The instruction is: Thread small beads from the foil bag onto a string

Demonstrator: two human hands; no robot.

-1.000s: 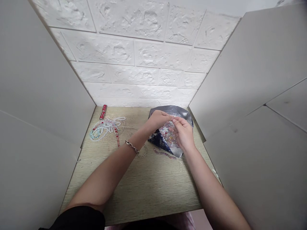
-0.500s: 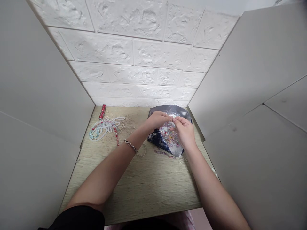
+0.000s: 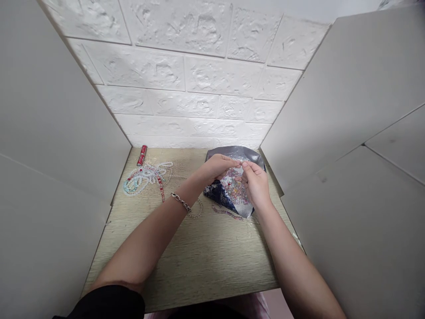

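Both my hands meet above a dark blue bag [image 3: 215, 193] with a silvery lining, which lies open at the back right of the table. Loose multicoloured beads [image 3: 237, 191] fill its middle. My left hand [image 3: 219, 167] is closed in a pinch, thumb and forefinger pointing right. Against its fingertips, my right hand [image 3: 256, 179] pinches too. Whatever is between the fingertips is too small to make out. In front of the bag lies a short string of pink and purple beads [image 3: 227, 212], with thin clear thread [image 3: 247, 230] to its right.
A heap of strung white, pale blue and red beads [image 3: 146, 178] lies at the back left, with a red cylinder [image 3: 142, 155] behind it. Partly behind my left wrist is a clear bead strand [image 3: 198, 210]. Grey panels [image 3: 348, 177] and a white brick-patterned wall [image 3: 199, 71] enclose the table [image 3: 206, 261].
My pinched fingertips have shifted very slightly to the right, and my right thumb and forefinger have changed position a little. The bag and bead strings stay in place.
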